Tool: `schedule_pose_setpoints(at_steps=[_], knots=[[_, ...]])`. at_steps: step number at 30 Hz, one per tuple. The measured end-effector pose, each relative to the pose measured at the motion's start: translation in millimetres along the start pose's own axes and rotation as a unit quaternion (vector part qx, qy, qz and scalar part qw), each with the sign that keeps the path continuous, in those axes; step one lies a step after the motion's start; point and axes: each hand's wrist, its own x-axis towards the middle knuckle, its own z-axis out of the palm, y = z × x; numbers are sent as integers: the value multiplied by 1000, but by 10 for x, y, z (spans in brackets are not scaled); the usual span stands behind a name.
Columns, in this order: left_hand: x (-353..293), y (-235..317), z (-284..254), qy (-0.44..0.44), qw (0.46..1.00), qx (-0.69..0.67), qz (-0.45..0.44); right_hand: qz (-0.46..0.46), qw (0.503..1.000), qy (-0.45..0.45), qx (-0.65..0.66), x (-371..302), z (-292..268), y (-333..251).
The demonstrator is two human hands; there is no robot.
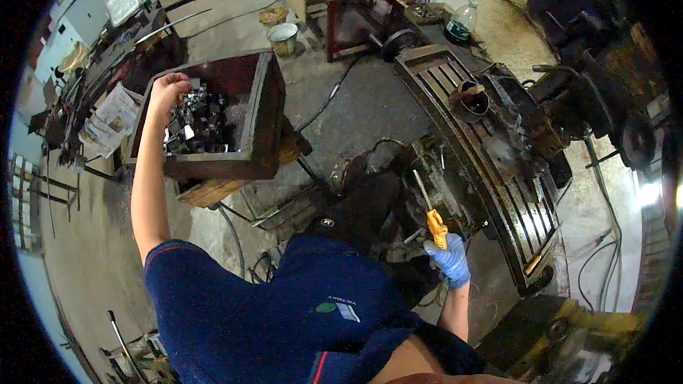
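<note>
1. Inside a deep, dark, rough-sided box [226, 166]: small blocky metal pieces [206, 122], some dull black, some shiny, heaped loosely toward the left edge.
2. Farther right, a long, grimy metal machine table [445, 75], cut by straight parallel slots; off its left edge, a gun-shaped tool [436, 229], orange at the handle, thin and straight at the metal nozzle.
3. Reaching with the bare left hand [171, 91] to the box's far left corner, arm extended, fingers curled (cannot tell whether closed on a piece).
4. Grasping the tool's handle with the right hand [450, 262], blue-gloved, forearm near the body, nozzle aimed forward.
5. Counted: one box, one machine table, one gun-shaped tool; metal pieces too jumbled to number.
</note>
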Motion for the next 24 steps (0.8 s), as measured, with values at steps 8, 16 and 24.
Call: schedule_pose_setpoints(at_steps=[8,16,24], knots=[[-786,1137,1503,-273,904,-319,85,-168,968,-6,-185,9,34,-282],[-1525,1228,3458,-520,773,-360,-47,-22,981,92,-169,-312,-273,-364],[-1813,1015,4030,-531,709,-424,-189,-89,969,176,-149,-423,-573,110]])
